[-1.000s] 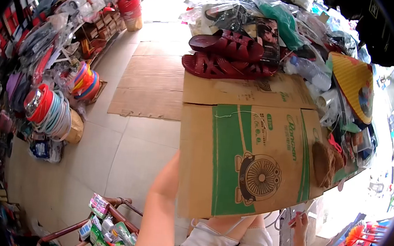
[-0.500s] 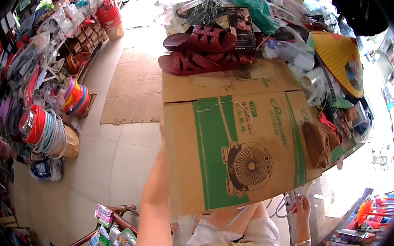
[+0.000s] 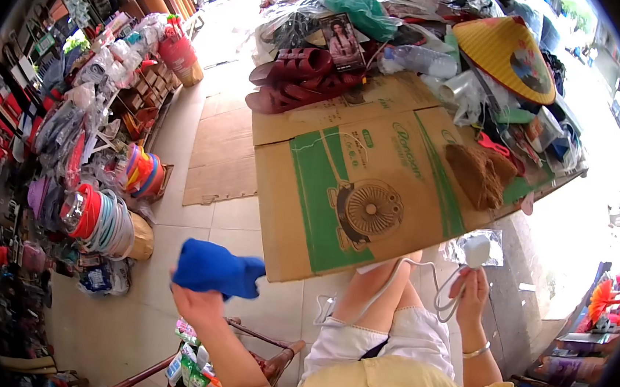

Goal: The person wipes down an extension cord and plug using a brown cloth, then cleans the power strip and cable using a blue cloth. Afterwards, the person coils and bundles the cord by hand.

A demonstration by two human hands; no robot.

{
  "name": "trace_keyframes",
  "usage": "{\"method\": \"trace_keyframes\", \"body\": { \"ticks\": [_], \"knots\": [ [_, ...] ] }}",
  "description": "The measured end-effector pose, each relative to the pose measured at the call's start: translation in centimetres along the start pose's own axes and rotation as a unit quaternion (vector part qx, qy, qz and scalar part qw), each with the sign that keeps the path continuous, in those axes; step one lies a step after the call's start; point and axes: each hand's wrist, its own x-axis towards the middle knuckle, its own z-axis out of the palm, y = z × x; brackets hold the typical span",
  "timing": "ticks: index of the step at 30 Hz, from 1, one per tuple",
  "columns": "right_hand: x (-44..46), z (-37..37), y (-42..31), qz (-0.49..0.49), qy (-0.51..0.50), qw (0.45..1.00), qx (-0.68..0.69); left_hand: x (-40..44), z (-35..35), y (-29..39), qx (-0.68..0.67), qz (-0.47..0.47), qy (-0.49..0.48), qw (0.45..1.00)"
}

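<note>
My left hand (image 3: 197, 306) grips a crumpled blue cloth (image 3: 216, 268), held up left of the cardboard's near corner. Its fingers are partly hidden behind the cloth. My right hand (image 3: 472, 290) is closed around a white block-shaped piece (image 3: 477, 250), perhaps a plug, just beyond the cardboard's right near edge. A pale cord (image 3: 438, 308) loops beside that hand and runs across my lap. Between the hands, a flattened cardboard box (image 3: 427, 204) printed with a fan covers the table's near part. A brown fuzzy piece (image 3: 479, 177) rests on its right side.
Dark red sandals (image 3: 291, 66), a water bottle (image 3: 419, 59), a yellow conical hat (image 3: 510, 60) and plastic bags crowd the table's far side. A wooden-framed rack (image 3: 276, 364) of small packets stands at my lower left. Baskets and a hose coil (image 3: 112, 224) line the left shelves.
My left hand has come out from beneath the cardboard with the blue cloth. My right hand has risen, and the white block now shows above it. The view has shifted.
</note>
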Motion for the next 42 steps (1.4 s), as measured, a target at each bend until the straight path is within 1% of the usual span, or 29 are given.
{"method": "trace_keyframes", "body": {
  "ticks": [1,2,3,4,7,9,10,11,12,13,14,15,17,18,21,22,23,26,28,30,32,33,35,36,37,38,39,41,42],
  "knots": [
    [-0.5,0.6,-0.2,-0.007,-0.020,1.000,0.012,-1.3,2.3,-0.2,-0.014,-0.044,0.011,0.999],
    [-1.0,1.3,-0.1,-0.021,-0.044,0.998,0.033,-2.6,0.4,-1.3,-0.049,-0.085,-0.004,0.995],
    [-1.5,2.1,-0.2,-0.034,-0.069,0.996,0.054,-3.9,0.9,-2.3,-0.054,-0.087,-0.047,0.994],
    [-2.0,3.0,-1.0,-0.005,-0.108,0.992,0.072,-5.1,1.5,-3.3,-0.057,-0.088,-0.091,0.990],
    [-3.1,5.8,-2.5,0.027,-0.235,0.970,0.052,-8.1,8.4,-8.0,0.060,-0.020,-0.284,0.957],
    [-3.8,7.4,-3.2,-0.073,-0.322,0.944,0.017,-9.5,12.3,-9.3,0.242,-0.071,-0.301,0.920],
    [-4.1,8.1,-3.5,-0.144,-0.307,0.940,-0.036,-9.7,12.8,-11.2,0.322,0.027,-0.293,0.900],
    [-4.5,8.1,-3.5,-0.097,-0.314,0.943,-0.050,-9.8,12.8,-13.1,0.396,0.125,-0.281,0.865],
    [-4.9,8.1,-3.5,-0.049,-0.321,0.944,-0.064,-10.3,13.2,-14.3,0.400,0.123,-0.282,0.864],
    [-5.0,7.7,-3.4,-0.050,-0.321,0.944,-0.060,-10.5,13.7,-15.3,0.363,0.132,-0.172,0.906],
    [-4.9,7.3,-3.4,-0.102,-0.320,0.940,-0.057,-10.4,14.1,-15.9,0.318,0.140,-0.063,0.935],
    [-4.9,6.9,-3.4,-0.153,-0.318,0.934,-0.055,-10.3,14.6,-15.7,0.319,0.141,-0.066,0.935],
    [-5.4,6.0,-3.7,-0.151,-0.332,0.930,-0.043,-10.3,15.4,-14.4,0.234,-0.085,-0.150,0.957],
    [-5.5,5.6,-3.4,-0.150,-0.342,0.926,-0.062,-10.4,15.6,-14.3,0.193,-0.159,-0.161,0.955],
    [-5.4,5.0,-3.5,-0.157,-0.360,0.915,-0.089,-10.9,15.0,-14.5,0.238,-0.182,-0.170,0.939],
    [-5.6,4.7,-3.5,-0.156,-0.370,0.910,-0.101,-11.3,15.1,-14.8,0.256,-0.179,-0.129,0.941],
    [-5.7,4.4,-3.1,-0.154,-0.370,0.911,-0.100,-11.5,15.2,-14.9,0.258,-0.181,-0.129,0.940],
    [-5.4,3.7,-3.2,-0.154,-0.376,0.908,-0.102,-11.3,15.6,-15.1,0.218,-0.177,-0.106,0.954],
    [-5.3,3.3,-3.4,-0.137,-0.400,0.899,-0.118,-11.3,15.6,-15.2,0.182,-0.212,-0.028,0.960],
    [-5.2,3.2,-2.5,-0.118,-0.422,0.889,-0.134,-11.2,14.6,-15.9,0.172,-0.226,-0.016,0.959],
    [-5.0,3.6,-0.2,-0.126,-0.246,0.959,-0.055,-11.0,14.2,-16.1,0.161,-0.238,-0.005,0.958],
    [-4.1,3.4,-0.5,-0.020,-0.209,0.977,0.021,-11.0,14.2,-16.0,0.151,-0.233,-0.003,0.961],
    [-2.5,4.2,-3.6,-0.222,-0.141,0.963,-0.060,-11.0,14.1,-15.7,0.138,-0.227,0.003,0.964],
    [-2.3,4.1,-3.1,-0.222,-0.142,0.963,-0.062,-10.8,13.8,-15.2,0.089,-0.255,-0.030,0.962],
    [-1.9,3.9,-1.7,-0.131,-0.266,0.954,-0.050,-10.6,13.9,-14.8,0.039,-0.281,-0.064,0.957],
    [-1.3,3.9,0.0,-0.037,-0.384,0.922,-0.037,-10.6,14.5,-14.7,0.037,-0.260,-0.055,0.963],
    [-0.8,4.6,0.6,-0.068,-0.421,0.903,-0.049,-10.4,14.7,-14.6,0.034,-0.257,-0.056,0.964],
    [-1.5,4.4,1.2,-0.058,-0.377,0.924,-0.023,-10.1,14.6,-14.5,0.032,-0.239,-0.023,0.970],
    [-1.5,4.5,0.1,0.006,-0.341,0.940,0.024,-10.2,13.8,-14.8,0.026,-0.252,0.015,0.967]
  ]
}}
